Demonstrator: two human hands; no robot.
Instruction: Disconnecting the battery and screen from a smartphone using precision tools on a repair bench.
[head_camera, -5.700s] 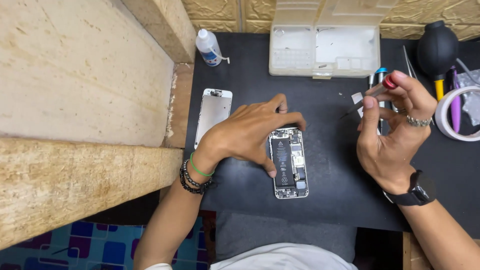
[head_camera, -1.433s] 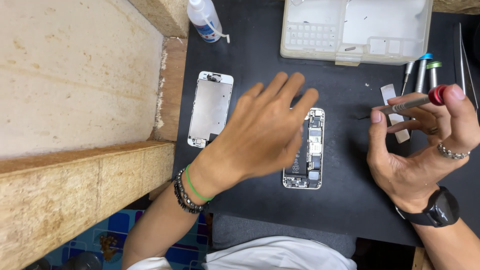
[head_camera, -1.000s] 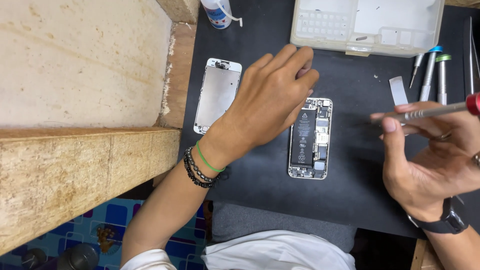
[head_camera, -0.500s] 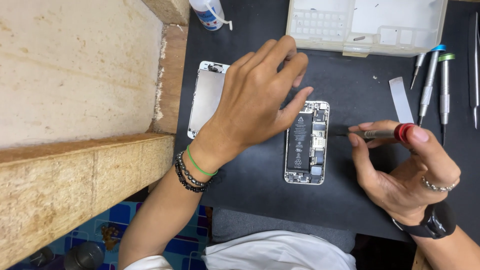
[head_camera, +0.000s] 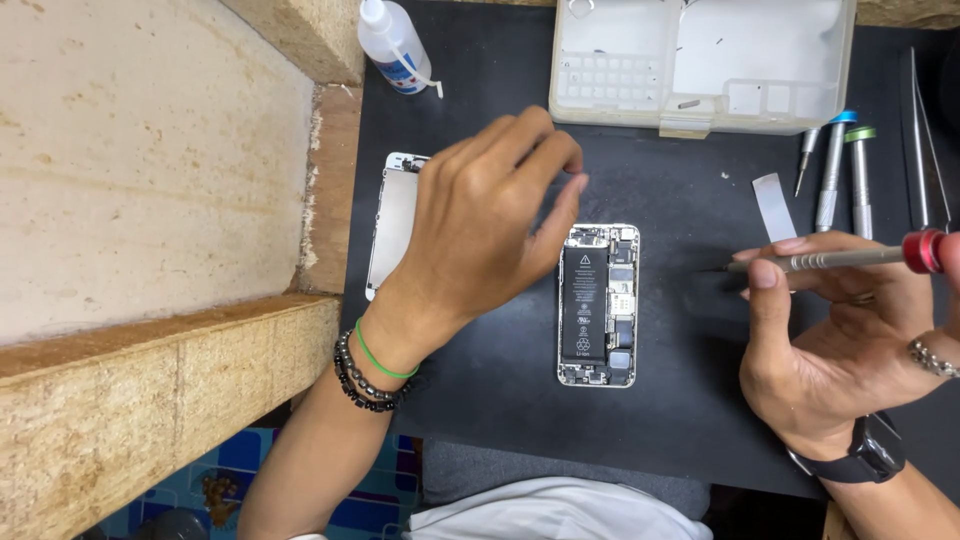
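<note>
Screwdriver (head_camera: 840, 260) in right hand (head_camera: 840, 340)

black mat (head_camera: 500, 400), red-capped screwdriver (head_camera: 850, 258), green wristband (head_camera: 383, 362)

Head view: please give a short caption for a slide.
Right hand holds a red-capped screwdriver beside an opened phone; left hand hovers.

My red-capped screwdriver (head_camera: 835, 260) lies level, tip left. The opened phone (head_camera: 597, 305) lies flat, black battery and boards exposed.
</note>
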